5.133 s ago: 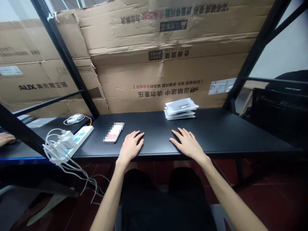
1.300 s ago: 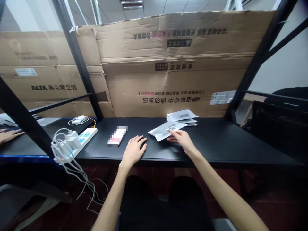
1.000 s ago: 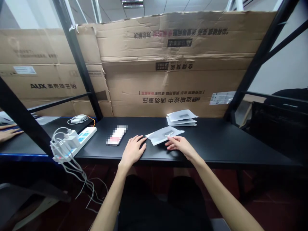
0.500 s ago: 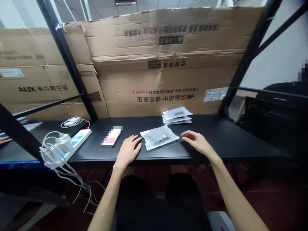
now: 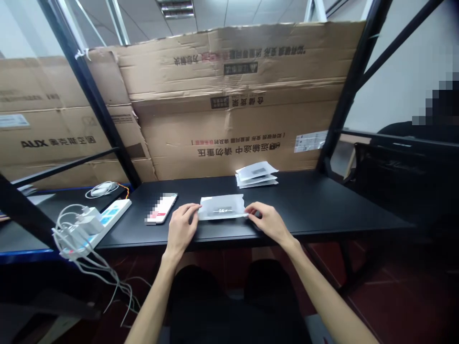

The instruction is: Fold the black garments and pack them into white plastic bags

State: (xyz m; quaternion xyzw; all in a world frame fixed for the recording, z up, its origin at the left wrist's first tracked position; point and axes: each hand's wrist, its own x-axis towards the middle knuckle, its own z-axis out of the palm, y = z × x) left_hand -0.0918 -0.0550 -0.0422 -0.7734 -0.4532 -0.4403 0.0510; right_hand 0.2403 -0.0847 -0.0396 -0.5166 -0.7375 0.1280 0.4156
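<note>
A frosted plastic bag with small dark parts inside is held just above the black table, near its front edge. My left hand pinches the bag's left edge. My right hand pinches its right edge. A small stack of similar bags lies further back, against the cardboard wall.
A phone lies left of my hands. A white power strip with chargers and hanging cables sits on the neighbouring table at left. Cardboard sheets wall off the back. A black frame post and a dark chair stand at right.
My right hand took one bag off the stack and set it down in front of me. Both hands have now closed on the bag's two ends.
</note>
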